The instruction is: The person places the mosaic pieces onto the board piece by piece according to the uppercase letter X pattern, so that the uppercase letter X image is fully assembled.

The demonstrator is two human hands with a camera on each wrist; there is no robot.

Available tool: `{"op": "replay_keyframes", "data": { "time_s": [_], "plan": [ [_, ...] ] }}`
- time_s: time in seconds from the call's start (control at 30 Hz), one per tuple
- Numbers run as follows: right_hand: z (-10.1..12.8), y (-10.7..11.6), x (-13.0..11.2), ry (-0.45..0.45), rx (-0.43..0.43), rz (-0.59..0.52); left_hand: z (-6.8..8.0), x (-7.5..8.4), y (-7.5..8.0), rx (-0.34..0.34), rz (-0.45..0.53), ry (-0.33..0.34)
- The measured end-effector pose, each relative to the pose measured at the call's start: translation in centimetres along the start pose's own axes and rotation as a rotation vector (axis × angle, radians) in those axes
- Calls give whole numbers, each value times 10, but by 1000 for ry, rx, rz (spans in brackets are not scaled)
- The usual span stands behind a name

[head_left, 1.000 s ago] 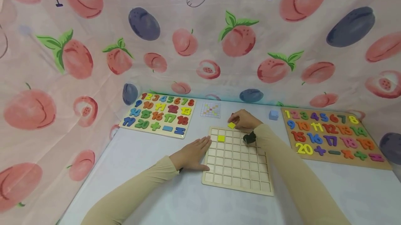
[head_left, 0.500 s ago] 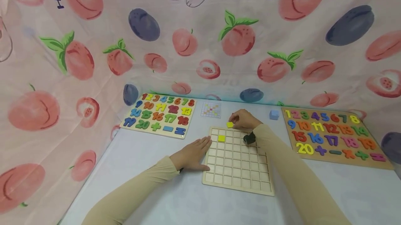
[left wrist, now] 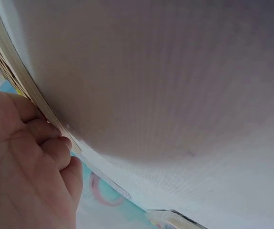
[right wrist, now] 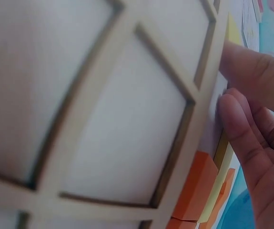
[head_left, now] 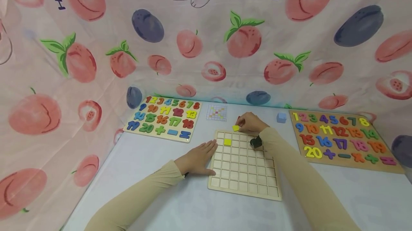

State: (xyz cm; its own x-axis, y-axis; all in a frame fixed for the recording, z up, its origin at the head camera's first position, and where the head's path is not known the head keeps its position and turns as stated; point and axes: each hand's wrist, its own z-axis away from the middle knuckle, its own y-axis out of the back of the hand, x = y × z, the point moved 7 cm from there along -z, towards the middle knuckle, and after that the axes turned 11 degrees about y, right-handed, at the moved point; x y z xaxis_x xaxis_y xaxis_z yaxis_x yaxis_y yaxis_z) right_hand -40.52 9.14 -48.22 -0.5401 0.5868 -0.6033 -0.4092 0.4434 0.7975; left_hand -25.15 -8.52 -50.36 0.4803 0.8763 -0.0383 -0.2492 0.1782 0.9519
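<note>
My left hand (head_left: 197, 159) lies with fingers extended over the left edge of a wooden grid board (head_left: 243, 184). In the left wrist view, that hand's fingers (left wrist: 55, 152) are against the board's side edge. Beyond the board's far edge, my right hand (head_left: 251, 122) pinches a yellow square tile (head_left: 236, 128) at its fingertips; part of the tile is hidden. A strip of yellow (right wrist: 233, 28) shows beside the fingers in the right wrist view. Another yellow tile (head_left: 227, 142) sits in a cell near the board's far left corner. Something red (head_left: 239, 118) peeks out behind the right hand.
A small printed grid card (head_left: 216, 113) lies behind the board. Number puzzle boards stand left (head_left: 167, 118) and right (head_left: 346, 141). Near the right one is a light blue cube (head_left: 281, 117). An orange block (right wrist: 196, 186) appears past the board's edge in the right wrist view.
The right hand and its yellow tile have shifted slightly left and away from the board's far edge, the tile turning a little. The left hand stays in place.
</note>
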Motion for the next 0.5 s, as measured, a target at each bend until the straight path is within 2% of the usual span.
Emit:
{"op": "replay_keyframes", "data": {
  "time_s": [0.5],
  "plan": [
    [1, -3, -1, 23, -5, -40, 0, 1, 1, -4, 16, -2]
  ]
}}
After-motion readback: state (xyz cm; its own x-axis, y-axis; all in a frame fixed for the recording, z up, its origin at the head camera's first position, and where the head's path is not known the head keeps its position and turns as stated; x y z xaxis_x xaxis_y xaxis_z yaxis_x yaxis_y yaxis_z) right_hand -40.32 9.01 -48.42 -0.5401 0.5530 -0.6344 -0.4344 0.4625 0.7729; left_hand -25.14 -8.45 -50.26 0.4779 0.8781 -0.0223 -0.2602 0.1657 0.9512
